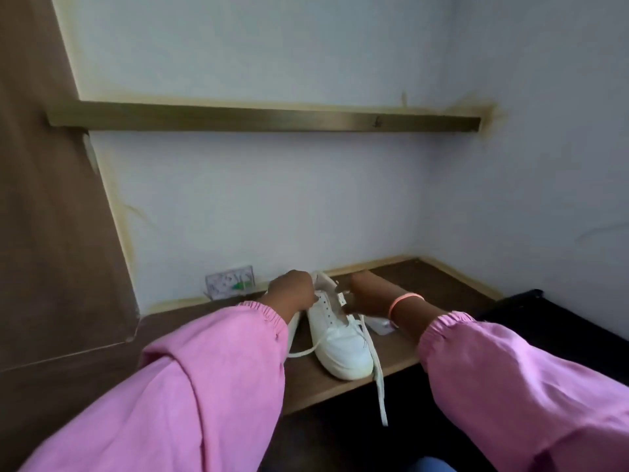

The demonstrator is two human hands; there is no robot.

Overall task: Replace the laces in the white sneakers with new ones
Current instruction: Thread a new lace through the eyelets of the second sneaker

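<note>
From the head camera, a white sneaker (337, 338) stands on a brown wooden shelf (439, 284) set into the corner of a pale wall, its toe pointing toward the camera and near the shelf's front edge. Both arms reach in from below in loose pink sleeves (218, 379). The left hand (292, 290) sits at the heel end of the sneaker on its left side, fingers curled down against the collar and upper eyelets; it seems to grip the shoe there, though what exactly the fingertips pinch is hidden. The right hand (369, 294) is at the right side of the tongue, its back toward the camera, and whether its fingers are closed on anything I cannot tell. A thin pink band (405, 301) circles the right wrist. A white lace (377, 376) runs down the right side of the shoe and hangs over the shelf's front edge; another loose stretch of it lies on the shelf left of the toe. A small whitish object (383, 326), too blurred to name, lies just right of the sneaker under the right wrist. A wall socket (230, 281) sits on the back wall beyond the left hand, and a wooden batten (265, 119) crosses the wall higher up.
</note>
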